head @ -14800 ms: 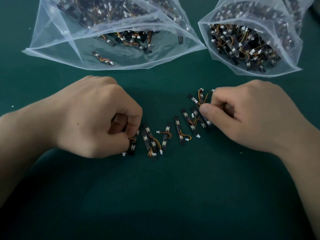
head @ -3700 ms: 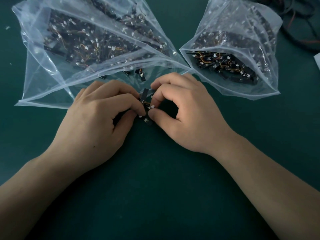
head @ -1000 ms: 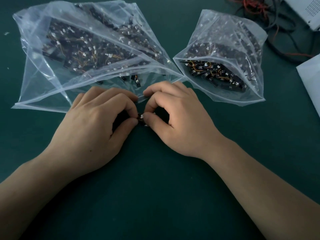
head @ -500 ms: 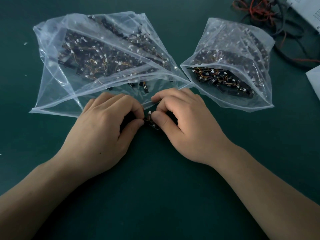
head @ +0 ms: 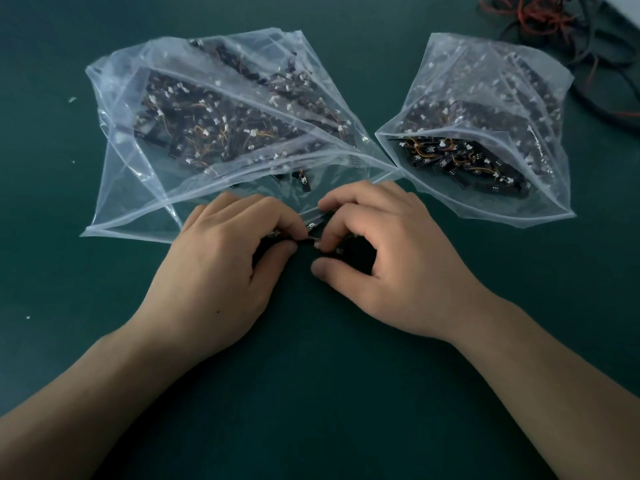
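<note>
On the green worktop (head: 311, 393), before the big bag (head: 131, 202) and the smaller bag (head: 485, 209), both hands lie knuckles-up. The left hand (head: 221, 282) has a pinching grip on a bunch of black wired strips (head: 313, 225), and the right hand (head: 391, 271) curls round the other end (mostly hidden). The gathering looks done, and the next move, I'd guess, is to lift the bunch cleanly into a bag mouth.

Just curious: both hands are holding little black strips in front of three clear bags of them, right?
Not three: the head view shows two clear bags, a larger bag and a smaller bag. The left hand and right hand do hold little black strips in front of them.
</note>
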Demonstrator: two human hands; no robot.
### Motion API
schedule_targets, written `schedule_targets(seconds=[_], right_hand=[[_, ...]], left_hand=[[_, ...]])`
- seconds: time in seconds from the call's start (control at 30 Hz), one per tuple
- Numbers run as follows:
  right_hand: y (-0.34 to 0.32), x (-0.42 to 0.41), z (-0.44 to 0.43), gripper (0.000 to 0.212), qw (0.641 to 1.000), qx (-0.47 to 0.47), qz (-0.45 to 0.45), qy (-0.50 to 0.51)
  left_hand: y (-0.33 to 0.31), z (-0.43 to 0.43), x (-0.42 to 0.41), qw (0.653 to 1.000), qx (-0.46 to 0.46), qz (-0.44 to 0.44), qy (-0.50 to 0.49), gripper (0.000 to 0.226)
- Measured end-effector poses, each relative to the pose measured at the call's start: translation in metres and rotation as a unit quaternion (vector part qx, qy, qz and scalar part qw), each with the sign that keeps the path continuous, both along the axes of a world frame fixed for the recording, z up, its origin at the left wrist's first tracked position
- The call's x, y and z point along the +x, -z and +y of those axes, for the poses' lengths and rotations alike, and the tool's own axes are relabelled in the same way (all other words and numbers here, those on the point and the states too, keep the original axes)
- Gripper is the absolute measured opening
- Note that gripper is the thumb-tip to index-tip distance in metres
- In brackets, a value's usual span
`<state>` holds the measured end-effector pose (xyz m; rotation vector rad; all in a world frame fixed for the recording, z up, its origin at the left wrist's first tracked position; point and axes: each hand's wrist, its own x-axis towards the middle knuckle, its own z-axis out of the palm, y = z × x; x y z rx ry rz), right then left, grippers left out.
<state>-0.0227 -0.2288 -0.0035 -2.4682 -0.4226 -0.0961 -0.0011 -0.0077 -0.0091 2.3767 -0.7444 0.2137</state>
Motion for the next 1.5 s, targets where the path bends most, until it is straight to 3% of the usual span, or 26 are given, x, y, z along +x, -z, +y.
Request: schedule_targets(seconds=[0.23, 0.4, 0.63, 0.83, 1.0, 1.17, 1.3, 1.4, 1.5], right_hand=[[0.003, 0.0, 0.0, 0.012, 0.999, 0.02, -0.031, 0.004], [0.002, 0.002, -0.001, 0.026, 0.999, 0.018, -0.037, -0.003], [-0.001, 0.001, -0.004, 0.006, 0.997, 0.054, -0.058, 0.003], [-0.006, -0.01, -0.027, 0.019, 0.997, 0.082, 0.006, 0.006], [-0.009, -0.007, -0.028, 0.029, 0.994, 0.094, 0.042, -0.027], [-0.008, -0.013, -0.034, 0.025, 0.992, -0.017, 0.0, -0.121], [-0.009, -0.012, -0.034, 0.03, 0.989, -0.046, -0.017, -0.14], [-0.006, -0.013, -0.033, 0.032, 0.99, -0.053, -0.043, -0.121], [-0.003, -0.015, -0.036, 0.027, 0.992, 0.019, -0.08, -0.1]], left_hand=[[0.002, 0.001, 0.0, 1.0, 0.003, -0.003, 0.007, 0.02], [-0.002, 0.0, -0.003, 1.0, -0.01, -0.013, 0.022, 0.022], [-0.007, -0.001, -0.008, 0.999, -0.028, -0.007, 0.031, 0.041], [-0.005, -0.004, -0.008, 0.996, 0.062, -0.044, 0.046, 0.025], [-0.005, -0.003, -0.009, 0.997, 0.014, -0.01, 0.075, 0.019], [-0.006, -0.002, -0.009, 0.995, -0.054, 0.018, 0.08, 0.025], [-0.014, -0.001, -0.008, 0.994, -0.091, 0.017, 0.053, 0.037], [-0.02, -0.002, -0.01, 0.999, -0.039, 0.0, 0.007, 0.03], [-0.025, -0.003, -0.014, 0.996, 0.086, 0.028, -0.009, 0.023]])
